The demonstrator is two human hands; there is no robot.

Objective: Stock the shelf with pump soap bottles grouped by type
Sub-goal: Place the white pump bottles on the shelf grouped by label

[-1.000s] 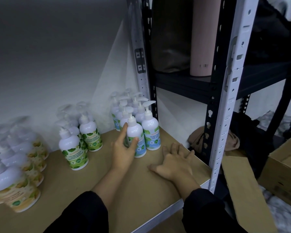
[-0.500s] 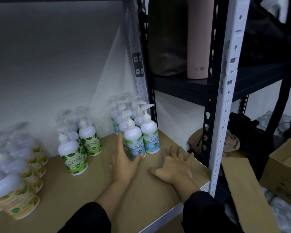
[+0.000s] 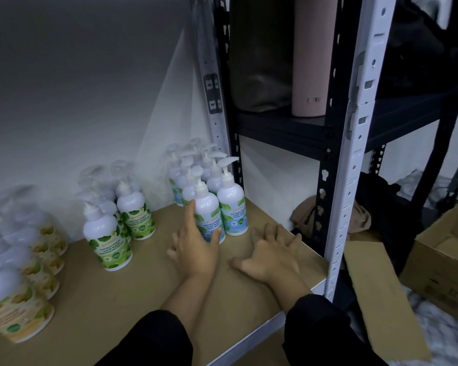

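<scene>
While both forearms reach in from the near edge, the scene reads as follows.

Sleeves: black cuffs [image 3: 159, 336] cover both arms at the bottom of the view.
Shelf board: a tan shelf board [image 3: 111, 299] with a pale front lip carries the hands and all the bottles.
Right hand: the right hand [image 3: 271, 253] lies flat, palm down on the board, fingers spread and straight, grasping nothing.
Left hand: the left hand [image 3: 196, 243] is curved round the lower body of the front blue-label bottle [image 3: 208, 212], index finger up its left side and thumb across its front.
Blue-label group: the blue-label pump bottles [image 3: 196, 178] stand upright in two rows at the back right corner, beside the white upright post [image 3: 214, 101].
Green-label group: the green-label pump bottles [image 3: 117, 220] stand upright left of the blue group, apart from it.
Yellow-label group: the yellow-label pump bottles [image 3: 19, 286] stand blurred at the far left edge.
Right of the rack: an open cardboard box [image 3: 444, 260] sits on the floor.
Upper dark shelf: a pink cylinder [image 3: 311, 56] stands beside a dark bag [image 3: 259, 54].
</scene>
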